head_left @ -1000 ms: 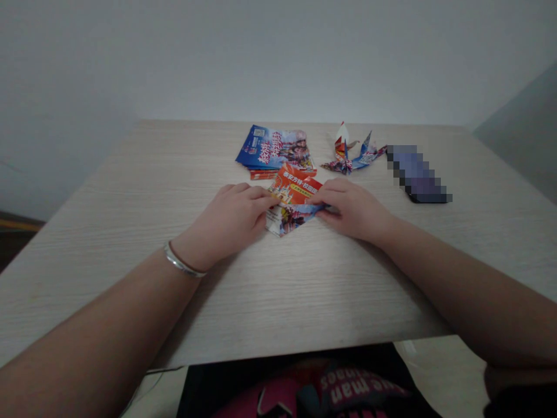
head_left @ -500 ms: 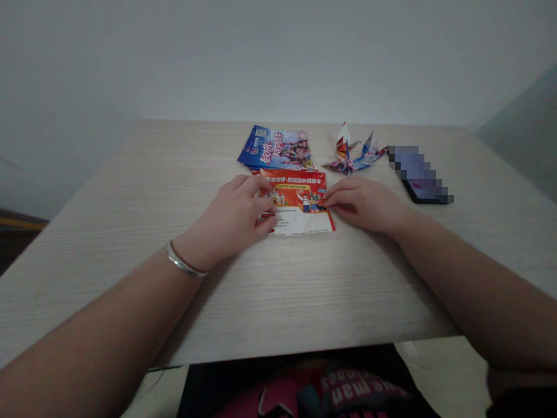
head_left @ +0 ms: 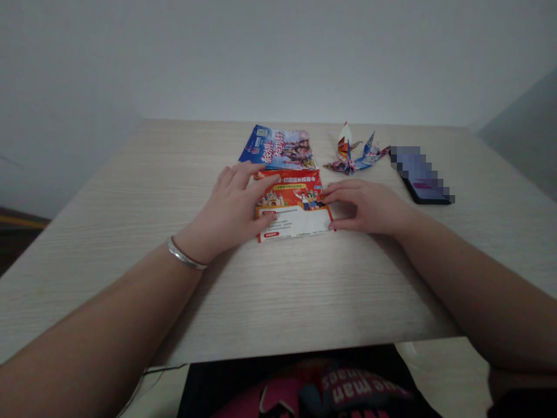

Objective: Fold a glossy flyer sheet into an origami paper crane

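Observation:
A red and white printed flyer [head_left: 300, 217] lies flat on the table in front of me. My left hand [head_left: 237, 203] rests over its left side, fingers spread, with fingertips on the paper's upper left part and the thumb on the white area. At the right edge of the flyer, my right hand [head_left: 359, 203] touches it with fingers and thumb apart. Just behind is a stack of blue flyers [head_left: 282, 145], which the red one meets or slightly overlaps. Two folded paper cranes [head_left: 357, 157], or shapes much like them, stand behind my right hand.
A dark smartphone [head_left: 422, 177] lies at the right, partly blurred out by pixelation. The pale wood-grain table [head_left: 278, 290] runs back to a white wall [head_left: 278, 58]. Its front edge is close to my lap, and a thin cable [head_left: 163, 370] hangs below it at the left.
My left hand's fingers have spread and the flyer has turned slightly, its left end nearer me. The thumb of my right hand has come apart from its fingers, down along the right edge.

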Motion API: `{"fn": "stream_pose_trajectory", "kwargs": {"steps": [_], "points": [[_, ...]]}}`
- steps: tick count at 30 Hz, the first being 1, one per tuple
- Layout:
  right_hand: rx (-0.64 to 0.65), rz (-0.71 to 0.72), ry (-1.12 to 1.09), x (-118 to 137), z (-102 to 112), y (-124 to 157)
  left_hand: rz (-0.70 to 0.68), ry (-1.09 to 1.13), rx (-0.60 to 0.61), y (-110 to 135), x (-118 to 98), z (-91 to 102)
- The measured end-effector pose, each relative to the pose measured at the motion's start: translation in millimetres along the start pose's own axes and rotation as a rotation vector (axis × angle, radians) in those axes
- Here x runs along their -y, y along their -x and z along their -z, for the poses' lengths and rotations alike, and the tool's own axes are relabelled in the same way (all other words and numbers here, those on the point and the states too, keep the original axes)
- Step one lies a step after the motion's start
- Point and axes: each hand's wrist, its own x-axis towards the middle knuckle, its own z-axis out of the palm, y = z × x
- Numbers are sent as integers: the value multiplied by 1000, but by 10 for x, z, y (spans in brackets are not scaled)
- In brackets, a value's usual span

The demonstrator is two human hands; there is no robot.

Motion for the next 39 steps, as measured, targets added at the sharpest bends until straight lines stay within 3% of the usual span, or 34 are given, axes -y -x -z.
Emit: {"fn": "stream_pose_trajectory", "kwargs": {"steps": [8, 12, 15, 18, 23, 25, 29, 32, 36, 39], "points": [[-130, 173, -46, -15, -66, -16, 283, 256, -84, -38, -81, 98], [-35, 265, -30, 58, -45, -5, 337, 260, -15, -26, -70, 136], [-25, 280, 42, 51, -28, 8, 266, 230, 140, -28, 21, 144], [-57, 289, 139, 9, -7, 15, 71, 160, 230, -35, 115, 135], [-55, 263, 222, -11, 30, 31, -136, 20, 175, -19, 169, 114], [-70, 241, 239, -8, 34, 41, -172, -42, 159, -15, 173, 116], [-207, 200, 238, -8, 37, 63, -238, -77, 263, -45, 179, 139], [-284, 251, 291, -1, 62, 73, -241, -70, 291, -74, 169, 153], [-219, 318, 360, 30, 109, 78, -225, -40, 298, -90, 187, 145], [-128, 234, 323, 53, 118, 85, -195, 14, 294, -94, 225, 143]]}}
